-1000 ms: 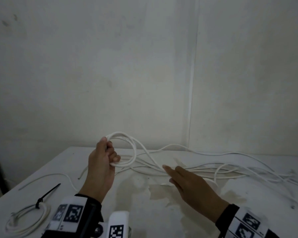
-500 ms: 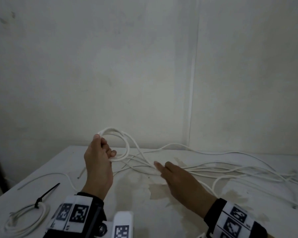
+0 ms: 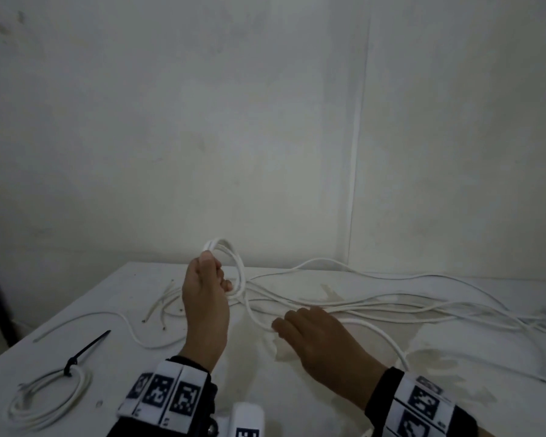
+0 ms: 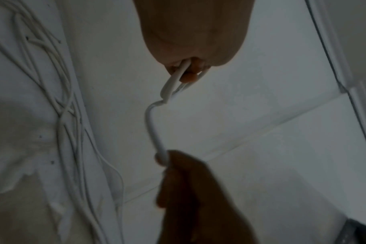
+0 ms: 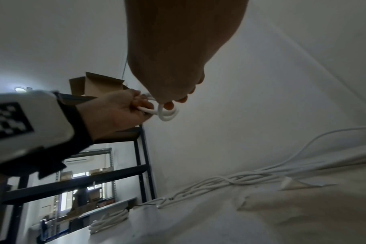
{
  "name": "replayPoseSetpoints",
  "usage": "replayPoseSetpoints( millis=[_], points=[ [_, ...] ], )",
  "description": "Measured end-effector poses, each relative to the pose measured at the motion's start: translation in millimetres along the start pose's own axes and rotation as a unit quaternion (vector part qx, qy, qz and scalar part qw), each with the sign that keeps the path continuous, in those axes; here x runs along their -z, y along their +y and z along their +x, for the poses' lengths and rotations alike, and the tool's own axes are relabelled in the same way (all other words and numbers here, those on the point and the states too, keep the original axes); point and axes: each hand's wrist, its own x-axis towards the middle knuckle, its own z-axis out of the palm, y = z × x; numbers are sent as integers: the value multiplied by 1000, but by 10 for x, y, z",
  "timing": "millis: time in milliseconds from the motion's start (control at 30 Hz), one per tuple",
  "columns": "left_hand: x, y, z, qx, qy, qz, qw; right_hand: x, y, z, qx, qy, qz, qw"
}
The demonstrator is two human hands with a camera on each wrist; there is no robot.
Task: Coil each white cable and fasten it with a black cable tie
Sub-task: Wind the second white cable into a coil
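Note:
My left hand (image 3: 215,279) is raised above the white table (image 3: 454,389) and grips a small coil of white cable (image 3: 234,263) made of a few loops. From the coil the cable (image 4: 153,125) runs down to my right hand (image 3: 284,326), whose curled fingers pinch it low over the table, just right of the left hand. In the right wrist view the loops (image 5: 167,113) hang between both hands. A finished coil (image 3: 49,402) closed with a black cable tie (image 3: 85,350) lies at the front left.
Several long loose white cables (image 3: 391,307) sprawl across the table's back and right side. Short cable pieces (image 3: 164,307) and another loose cable (image 3: 108,316) lie left of my hands. A wall stands close behind. Dark shelving (image 5: 140,156) with a cardboard box (image 5: 94,85) stands to the left.
My right hand has slid left along the cable toward the left hand and closed on it. The left hand keeps hold of the coil, which now looks tighter and narrower.

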Motion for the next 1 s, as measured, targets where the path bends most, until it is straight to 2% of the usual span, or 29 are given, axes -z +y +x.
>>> replayPoseSetpoints(
  millis=[100,200,300,367,500,700,1000],
  points=[
    [-2,-107,-89,-29,-42,58,997,68,-55,84,15,9,-6,1000],
    [-27,-172,-227,-20,-111,88,990,110,-47,164,33,18,18,999],
    [-46,-240,-346,-19,-200,134,970,105,53,241,53,40,29,997],
    [-45,-277,-368,-13,-229,157,961,89,122,249,69,47,27,996],
    [-26,-346,-365,11,-245,184,952,61,193,175,54,40,43,997],
    [-50,-460,-395,12,-246,218,944,-109,266,25,84,29,4,996],
    [-28,-551,-372,-4,-241,256,936,-258,269,-78,55,32,-24,998]
  ],
)
